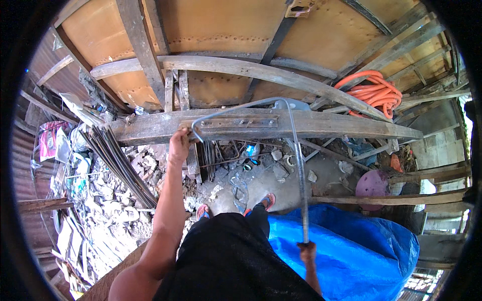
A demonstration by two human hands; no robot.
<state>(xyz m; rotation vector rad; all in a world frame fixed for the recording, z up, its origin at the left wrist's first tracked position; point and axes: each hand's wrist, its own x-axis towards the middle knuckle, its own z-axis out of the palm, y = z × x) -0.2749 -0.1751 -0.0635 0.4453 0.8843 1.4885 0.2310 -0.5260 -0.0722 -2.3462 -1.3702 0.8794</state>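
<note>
Toward the left side, a bundle of dark metal rods (120, 168) slants over broken rubble (118, 203). Next comes the left hand (178, 145), raised to a heavy wooden beam (351, 125); its fingers curl beside the hooked end of the bent metal rod (302, 180), though I cannot tell whether they grip it. That rod passes above the beam and a board with pegs (251, 122), turns a corner, then runs down toward the wearer, thicker along this stretch. At its lower end the right hand (307, 251) is clenched around it, above a blue tarp (346, 246). Farther right, an orange hose (374, 93) lies coiled.
</note>
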